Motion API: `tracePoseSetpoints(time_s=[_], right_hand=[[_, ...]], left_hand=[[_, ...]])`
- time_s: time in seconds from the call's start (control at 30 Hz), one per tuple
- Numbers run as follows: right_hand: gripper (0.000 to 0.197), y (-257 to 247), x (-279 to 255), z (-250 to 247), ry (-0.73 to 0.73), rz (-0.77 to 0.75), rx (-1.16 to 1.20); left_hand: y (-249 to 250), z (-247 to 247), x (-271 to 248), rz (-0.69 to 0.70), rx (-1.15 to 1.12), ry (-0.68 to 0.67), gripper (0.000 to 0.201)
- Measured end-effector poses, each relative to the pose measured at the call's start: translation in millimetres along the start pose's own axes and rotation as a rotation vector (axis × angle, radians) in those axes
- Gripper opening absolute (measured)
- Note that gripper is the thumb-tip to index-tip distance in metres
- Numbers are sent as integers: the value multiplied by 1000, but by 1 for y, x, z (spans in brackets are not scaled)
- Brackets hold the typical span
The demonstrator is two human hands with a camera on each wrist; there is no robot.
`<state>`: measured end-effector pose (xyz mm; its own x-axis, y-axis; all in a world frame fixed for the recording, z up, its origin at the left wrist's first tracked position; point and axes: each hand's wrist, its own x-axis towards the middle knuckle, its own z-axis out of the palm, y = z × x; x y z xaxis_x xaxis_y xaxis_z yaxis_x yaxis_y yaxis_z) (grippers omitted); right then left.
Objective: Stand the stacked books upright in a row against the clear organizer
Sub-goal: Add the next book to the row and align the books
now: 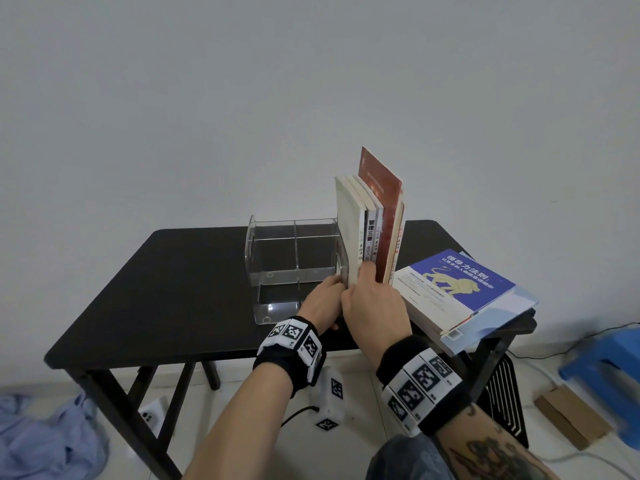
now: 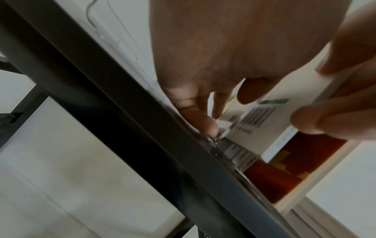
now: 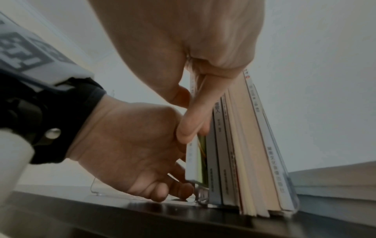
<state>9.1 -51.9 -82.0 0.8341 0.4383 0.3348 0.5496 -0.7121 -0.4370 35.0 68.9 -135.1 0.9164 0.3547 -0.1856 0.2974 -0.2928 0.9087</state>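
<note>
Upright paperback row [image 1: 372, 233] stands on the black counter [image 1: 173, 289] against the clear acrylic organizer [image 1: 294, 258]. Right hand [image 1: 375, 306] pinches the leftmost spines; left hand [image 1: 320, 303] fingers curl at the base. The flat blue-covered stack [image 1: 460, 292] lies rightward, nearer the right hand.

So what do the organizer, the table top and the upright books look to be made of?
Organizer: clear glossy plastic, probably acrylic; see-through walls, bright edges. Table top: matte black board, material unclear. Upright books: paperbacks, apparently; thin printed covers, cream page edges.
</note>
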Motion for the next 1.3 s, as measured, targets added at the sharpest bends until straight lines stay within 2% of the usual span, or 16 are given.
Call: tracePoseSetpoints(time_s=[0.13,0.3,0.37,0.57,0.83,1.03,1.1,1.17,1.23,1.3], right_hand=[[20,-2,-1,-1,36,-21,-16],[24,-6,2,4,13,-24,-112],[26,-2,4,8,-17,-36,-161],[29,8,15,9,-76,3,-203],[18,6,15,5,-123,6,-265],[20,10,10,3,-186,-44,-267],[24,11,0,3,-156,-63,-228],[34,12,-13,0,-39,-82,-179],[40,17,-23,-5,90,-78,-122],[38,27,-23,-16,112,-8,-50]], left_hand=[[4,0,-8,9,-75,-36,42],[5,-1,-7,-1,-84,-70,67],[5,0,-4,17,4,-58,60],[8,0,-12,44,194,-23,21],[5,-4,-14,105,235,-20,41],[3,-4,-13,127,291,-23,41],[2,-3,-14,159,330,17,38],[2,-3,-15,187,380,63,36],[2,-3,-14,182,332,16,37],[1,-3,-14,163,277,-25,43]])
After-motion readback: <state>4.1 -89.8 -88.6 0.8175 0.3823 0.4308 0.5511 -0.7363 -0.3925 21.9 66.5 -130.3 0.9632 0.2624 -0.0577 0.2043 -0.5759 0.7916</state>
